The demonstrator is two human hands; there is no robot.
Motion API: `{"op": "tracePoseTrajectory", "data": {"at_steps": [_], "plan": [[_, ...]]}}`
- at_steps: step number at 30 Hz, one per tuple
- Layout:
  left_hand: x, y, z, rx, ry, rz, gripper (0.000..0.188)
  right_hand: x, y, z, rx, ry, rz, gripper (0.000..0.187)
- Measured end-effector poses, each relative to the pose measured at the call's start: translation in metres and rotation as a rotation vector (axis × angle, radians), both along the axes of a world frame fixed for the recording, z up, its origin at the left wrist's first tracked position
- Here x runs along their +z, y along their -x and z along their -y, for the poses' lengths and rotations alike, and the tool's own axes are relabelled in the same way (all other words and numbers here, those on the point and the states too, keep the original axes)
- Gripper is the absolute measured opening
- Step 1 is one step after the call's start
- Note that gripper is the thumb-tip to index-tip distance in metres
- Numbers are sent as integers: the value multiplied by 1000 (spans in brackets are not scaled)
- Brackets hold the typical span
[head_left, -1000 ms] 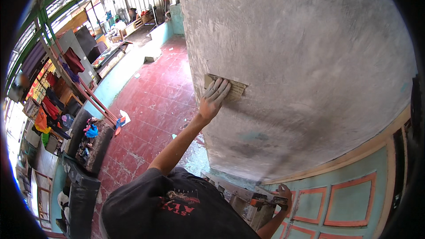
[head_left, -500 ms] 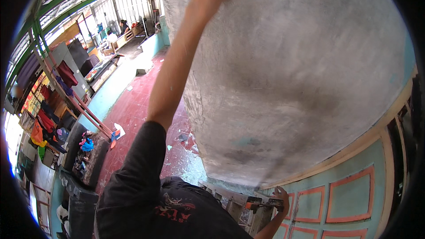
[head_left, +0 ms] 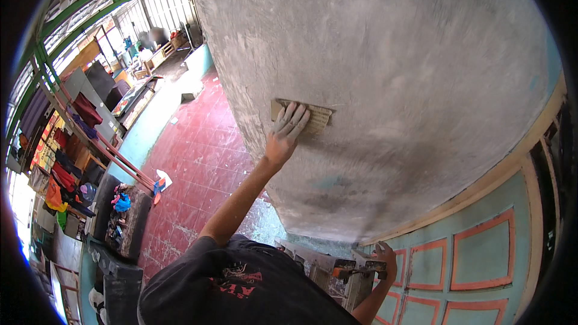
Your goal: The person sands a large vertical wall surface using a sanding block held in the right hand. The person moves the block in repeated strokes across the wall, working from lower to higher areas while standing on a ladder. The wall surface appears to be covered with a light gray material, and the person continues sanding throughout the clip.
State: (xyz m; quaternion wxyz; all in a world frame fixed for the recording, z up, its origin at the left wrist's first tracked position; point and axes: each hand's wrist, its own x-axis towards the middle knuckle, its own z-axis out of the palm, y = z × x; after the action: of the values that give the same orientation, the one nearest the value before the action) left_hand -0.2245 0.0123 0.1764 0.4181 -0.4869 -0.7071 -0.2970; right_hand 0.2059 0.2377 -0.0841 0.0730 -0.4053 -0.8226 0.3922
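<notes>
My left hand [head_left: 289, 125] presses a tan sheet of sandpaper [head_left: 319, 120], printed on its back, flat against the grey plastered wall [head_left: 385, 78]. Its fingers lie extended over the sheet, dusted with grey. Low on the right, my right hand [head_left: 388, 263] is closed around the top of a metal stepladder [head_left: 325, 260], close to a black and orange fitting [head_left: 342, 272]. Part of the ladder is hidden behind my dark T-shirt.
A teal door with orange-trimmed panels [head_left: 481, 253] stands at the right. Down on the left lie a dusty red tiled floor [head_left: 192, 144], slanting poles [head_left: 123, 159] and hanging clothes [head_left: 63, 177]. People [head_left: 158, 36], partly blurred, sit far back.
My left hand has come down the wall from the upper edge of the view, bringing the sandpaper into sight. My right hand stays on the ladder. The view has shifted slightly.
</notes>
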Motion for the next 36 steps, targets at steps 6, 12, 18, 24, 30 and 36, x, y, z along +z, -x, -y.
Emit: {"op": "tracePoseTrajectory", "data": {"at_steps": [6, 12, 18, 24, 30, 36], "plan": [[79, -20, -26, -36, -117, -35, 61, -9, -3, -5, 5, -11, -19, 43], [288, -16, -61, 35, -318, -441, 48, 48, 14, 13, -59, 161, 91, 48], [340, -27, -80, 15, -388, -562, 43, 18, 2, 6, -41, 142, 53, 48], [70, -29, -49, 66, 107, -207, 72, 22, 7, 7, -32, 129, 45, 48], [13, -30, -51, -43, 113, -224, 49, -14, -1, 0, -28, -21, -37, 46], [75, -55, -75, -33, 22, -160, 52, -20, -7, -3, -24, -58, -24, 49]]}}
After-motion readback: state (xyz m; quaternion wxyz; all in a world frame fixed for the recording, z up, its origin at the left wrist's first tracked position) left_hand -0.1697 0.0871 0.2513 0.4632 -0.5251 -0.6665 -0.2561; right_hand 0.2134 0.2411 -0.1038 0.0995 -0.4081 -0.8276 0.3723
